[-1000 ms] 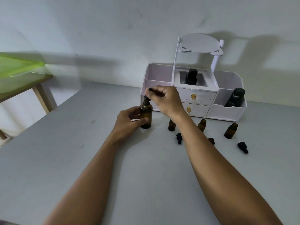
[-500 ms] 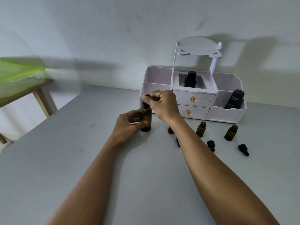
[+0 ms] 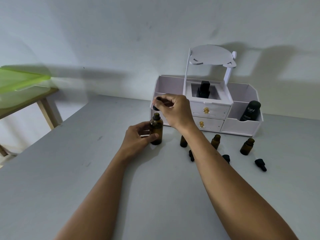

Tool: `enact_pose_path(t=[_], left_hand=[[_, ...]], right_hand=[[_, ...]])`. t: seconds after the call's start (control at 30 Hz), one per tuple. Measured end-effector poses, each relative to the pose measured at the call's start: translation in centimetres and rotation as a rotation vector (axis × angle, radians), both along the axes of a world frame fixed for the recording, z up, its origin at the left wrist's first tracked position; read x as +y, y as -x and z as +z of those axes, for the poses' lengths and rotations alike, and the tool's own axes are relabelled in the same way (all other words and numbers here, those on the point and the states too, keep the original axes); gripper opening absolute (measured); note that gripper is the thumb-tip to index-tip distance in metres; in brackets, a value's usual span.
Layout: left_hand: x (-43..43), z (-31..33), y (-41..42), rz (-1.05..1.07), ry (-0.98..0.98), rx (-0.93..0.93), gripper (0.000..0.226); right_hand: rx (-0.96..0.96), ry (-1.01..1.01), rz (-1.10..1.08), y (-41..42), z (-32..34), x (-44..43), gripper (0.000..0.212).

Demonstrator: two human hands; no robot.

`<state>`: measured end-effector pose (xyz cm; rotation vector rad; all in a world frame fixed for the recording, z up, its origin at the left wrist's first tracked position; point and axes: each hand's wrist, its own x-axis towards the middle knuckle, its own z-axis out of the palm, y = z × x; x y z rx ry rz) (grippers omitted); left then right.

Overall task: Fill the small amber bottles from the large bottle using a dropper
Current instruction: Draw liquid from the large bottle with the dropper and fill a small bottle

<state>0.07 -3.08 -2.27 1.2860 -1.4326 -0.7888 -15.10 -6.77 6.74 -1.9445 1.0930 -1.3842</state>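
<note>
The large amber bottle (image 3: 156,130) stands upright on the grey table, its mouth uncovered. My left hand (image 3: 138,138) grips its body from the left. My right hand (image 3: 173,110) holds the black dropper cap (image 3: 156,104) just above the bottle's mouth; the glass tube below it is barely visible. Three small amber bottles stand uncapped to the right: one (image 3: 183,141) half hidden behind my right forearm, one (image 3: 215,141) in the middle, one (image 3: 247,146) farthest right. Three small black dropper caps (image 3: 191,155) (image 3: 226,158) (image 3: 260,164) lie in front of them.
A white desk organiser (image 3: 242,125) with two drawers stands at the back by the wall, holding a black Kahf bottle (image 3: 250,110) and a black object (image 3: 204,90). A wooden side table (image 3: 43,99) with a green tray (image 3: 22,78) is at the left.
My right hand has lifted the dropper cap off the large bottle's neck, so the mouth is now uncovered. My left hand keeps its grip on the bottle.
</note>
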Motion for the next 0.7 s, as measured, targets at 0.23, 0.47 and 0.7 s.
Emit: enact_pose_path(t=[0.23, 0.47, 0.7], left_hand=[[1.3, 1.2, 1.8, 0.300, 0.394, 0.012, 0.062], [3.1, 2.6, 6.7, 0.291, 0.668, -0.011, 0.009], [2.5, 0.7, 10.6, 0.121, 0.188, -0.035, 0.042]], right_hand=[[-0.174, 0.097, 0.035, 1.0, 3.8, -0.1, 0.023], [-0.345, 0.152, 0.020, 4.5, 6.4, 0.7, 0.013], [-0.301, 0.042, -0.069, 9.1, 4.9, 0.6, 0.004]])
